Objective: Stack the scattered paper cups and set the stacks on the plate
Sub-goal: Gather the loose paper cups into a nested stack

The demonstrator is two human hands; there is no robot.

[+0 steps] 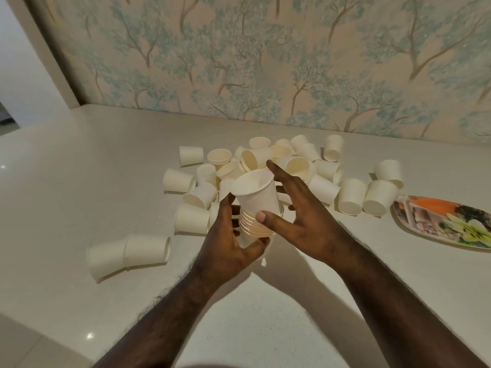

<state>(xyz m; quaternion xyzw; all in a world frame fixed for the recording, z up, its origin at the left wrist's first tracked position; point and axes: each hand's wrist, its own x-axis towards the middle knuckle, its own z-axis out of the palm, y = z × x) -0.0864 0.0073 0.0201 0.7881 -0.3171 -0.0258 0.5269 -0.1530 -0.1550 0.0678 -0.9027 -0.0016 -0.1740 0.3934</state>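
On the pale bench (66, 197), far left, a nested pair (127, 252) of cups lies on its side, apart from the rest. Right of it the loose cups (265, 166) lie heaped, most tipped over, a few upright or mouth-down.

The left hand (228, 235) is closed around the lower part of a stack (253, 208), held above the bench and tilted, mouth away from the person. Several rims show bunched below the top cup.

The right hand (300, 216) is spread wide: thumb pressed to the side of the stack, fingers reaching past its far side toward the heap. It grips nothing of its own.

Further right, two cups (364, 195) stand mouth-down near the plate (449, 224), which sits at the right edge, partly out of view and holding no cups.

Risks, as judged: the top cup sits proud of the bunched rims and may not be fully seated; a tilt or a loosened thumb could shed it. The reaching fingers could scatter the heap. A taller stack set on the shallow plate may topple.
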